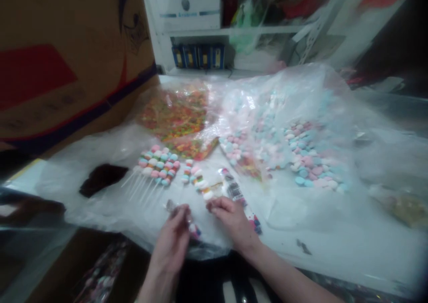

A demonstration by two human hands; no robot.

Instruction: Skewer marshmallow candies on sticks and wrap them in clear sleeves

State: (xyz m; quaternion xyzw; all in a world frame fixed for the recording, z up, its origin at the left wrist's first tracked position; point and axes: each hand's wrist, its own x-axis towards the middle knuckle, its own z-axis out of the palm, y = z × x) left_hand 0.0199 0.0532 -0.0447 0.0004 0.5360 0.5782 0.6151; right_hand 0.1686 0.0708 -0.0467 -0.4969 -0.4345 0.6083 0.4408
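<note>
Head camera view looked down on a plastic-covered table [287, 222], with the two hands close together but apart. The left hand [170, 238] pinched a clear plastic wrapper [172, 206] near its fingertips. The right hand [230, 218] curled beside a pastel candy skewer [200, 184], and its grip could not be told. Wrapped candy skewers [236, 193] lay just beside that hand. Farther up, a row of unwrapped skewers [157, 165] sat left of a heap of pastel candies [302, 160]. A bag of gummy candies [174, 115] lay behind, against a cardboard box [60, 57].
</note>
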